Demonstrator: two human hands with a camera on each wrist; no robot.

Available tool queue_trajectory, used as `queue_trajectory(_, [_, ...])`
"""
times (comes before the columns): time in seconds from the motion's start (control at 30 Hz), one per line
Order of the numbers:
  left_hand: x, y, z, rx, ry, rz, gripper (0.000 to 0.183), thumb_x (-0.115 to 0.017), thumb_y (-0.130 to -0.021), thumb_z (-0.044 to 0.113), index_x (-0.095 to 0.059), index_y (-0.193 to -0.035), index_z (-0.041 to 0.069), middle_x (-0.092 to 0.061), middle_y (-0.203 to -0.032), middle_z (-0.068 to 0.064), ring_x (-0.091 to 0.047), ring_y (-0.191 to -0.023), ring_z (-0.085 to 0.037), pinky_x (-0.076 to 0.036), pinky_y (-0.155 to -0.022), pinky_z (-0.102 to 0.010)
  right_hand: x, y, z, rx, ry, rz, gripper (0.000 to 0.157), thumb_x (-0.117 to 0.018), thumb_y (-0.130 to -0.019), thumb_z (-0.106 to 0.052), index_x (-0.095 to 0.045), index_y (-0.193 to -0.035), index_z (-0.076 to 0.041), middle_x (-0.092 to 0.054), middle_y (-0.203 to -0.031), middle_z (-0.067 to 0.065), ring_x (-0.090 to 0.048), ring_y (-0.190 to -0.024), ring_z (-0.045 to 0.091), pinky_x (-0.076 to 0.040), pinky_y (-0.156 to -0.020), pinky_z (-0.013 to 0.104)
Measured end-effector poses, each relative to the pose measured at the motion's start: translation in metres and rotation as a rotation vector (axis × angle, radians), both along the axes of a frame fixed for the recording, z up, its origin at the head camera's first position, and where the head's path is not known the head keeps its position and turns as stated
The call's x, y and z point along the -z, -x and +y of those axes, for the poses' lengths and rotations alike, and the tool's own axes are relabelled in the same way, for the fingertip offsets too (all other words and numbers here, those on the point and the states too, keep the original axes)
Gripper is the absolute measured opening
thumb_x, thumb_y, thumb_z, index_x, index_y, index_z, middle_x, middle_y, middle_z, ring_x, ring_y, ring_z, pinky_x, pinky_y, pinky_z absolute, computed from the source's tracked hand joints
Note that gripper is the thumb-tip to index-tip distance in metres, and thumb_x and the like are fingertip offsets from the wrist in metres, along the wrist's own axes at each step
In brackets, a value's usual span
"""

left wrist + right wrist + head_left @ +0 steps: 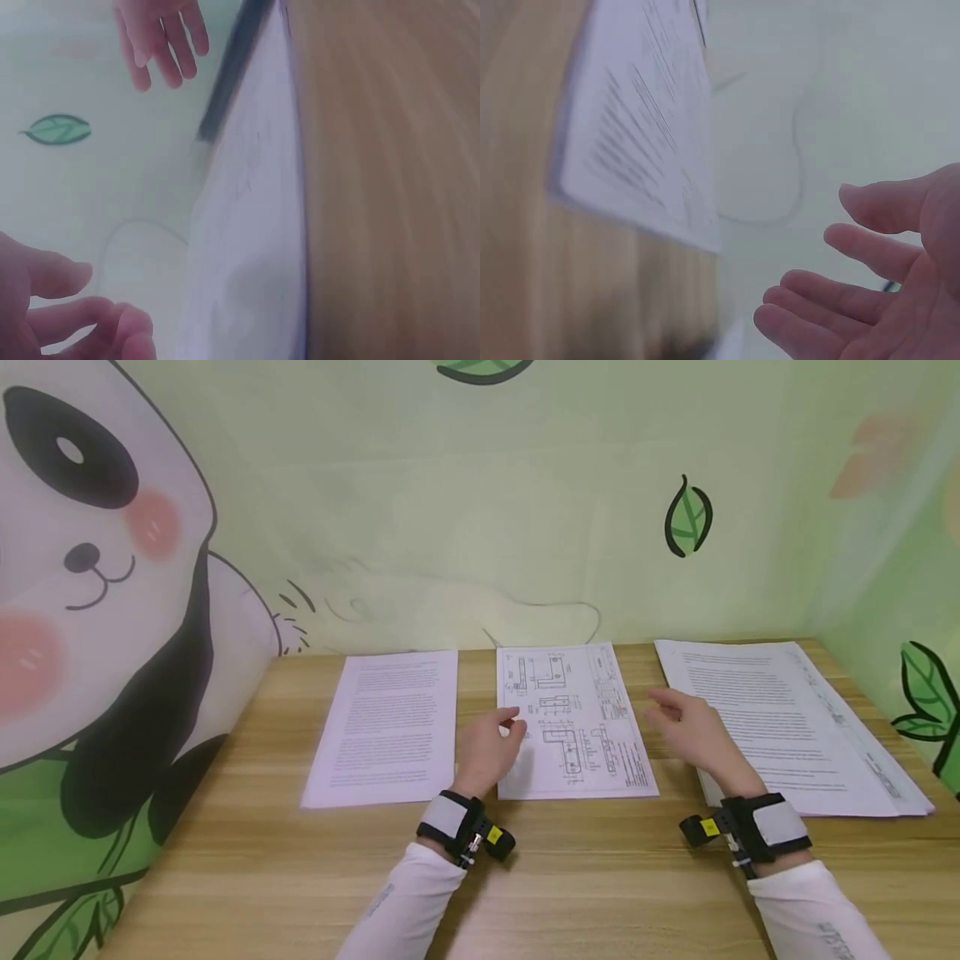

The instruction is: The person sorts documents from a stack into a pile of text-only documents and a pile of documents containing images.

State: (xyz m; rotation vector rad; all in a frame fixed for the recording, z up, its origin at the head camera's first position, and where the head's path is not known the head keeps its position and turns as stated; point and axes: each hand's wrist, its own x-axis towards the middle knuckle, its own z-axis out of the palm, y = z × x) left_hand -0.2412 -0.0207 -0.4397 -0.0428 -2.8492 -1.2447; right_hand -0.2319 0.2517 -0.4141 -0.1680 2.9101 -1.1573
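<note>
A sheet with technical drawings [577,718] lies in the middle of the wooden table. My left hand [489,747] hovers over its left edge, fingers loosely bent and nothing in them. To the right of that sheet my right hand [693,731] is held up near the left edge of a paper stack [757,718], also with nothing in it. In the right wrist view the right hand's fingers [817,322] are relaxed and apart from the paper. The left wrist view shows the left fingers [82,322] loosely curled beside the drawing sheet [255,225].
A printed text page [390,727] lies on the left of the table [315,877]. The right stack is uneven, with a drawing sheet [877,760] showing from under the text page. Behind the table hangs a green cloth [450,510] printed with a panda and leaves.
</note>
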Motion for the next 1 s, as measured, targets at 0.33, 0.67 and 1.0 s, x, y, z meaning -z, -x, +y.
queue_trajectory(0.33, [-0.011, -0.002, 0.049, 0.224, -0.31, -0.14, 0.038, -0.053, -0.093, 0.028, -0.058, -0.128, 0.012, -0.066, -0.106, -0.005, -0.066, -0.078, -0.02, -0.053, -0.063, -0.027, -0.016, -0.004, 0.061, 0.151, -0.047, 0.077, 0.058, -0.039, -0.098, -0.036, -0.039, -0.138, 0.005, -0.042, -0.134, 0.039, -0.039, -0.12, 0.055, -0.036, -0.089, 0.067])
queue_trajectory(0.67, [-0.001, -0.011, 0.11, 0.271, -0.432, -0.293, 0.039, -0.056, -0.091, 0.026, -0.058, -0.127, 0.012, -0.066, -0.101, -0.001, -0.067, -0.084, -0.018, -0.046, -0.065, -0.023, 0.005, -0.007, 0.138, 0.292, -0.074, -0.093, 0.074, -0.032, -0.095, -0.05, -0.022, -0.145, 0.003, -0.024, -0.141, 0.043, -0.022, -0.126, 0.061, -0.027, -0.091, 0.072])
queue_trajectory(1.0, [0.011, -0.027, 0.152, 0.302, -0.395, -0.337, 0.052, -0.06, -0.088, 0.022, -0.047, -0.136, 0.008, -0.07, -0.098, -0.006, -0.068, -0.074, -0.016, -0.05, -0.065, -0.023, 0.014, -0.014, 0.159, 0.322, -0.132, -0.217, 0.078, -0.032, -0.095, -0.046, -0.015, -0.141, 0.014, -0.014, -0.138, 0.049, -0.013, -0.124, 0.066, -0.019, -0.096, 0.073])
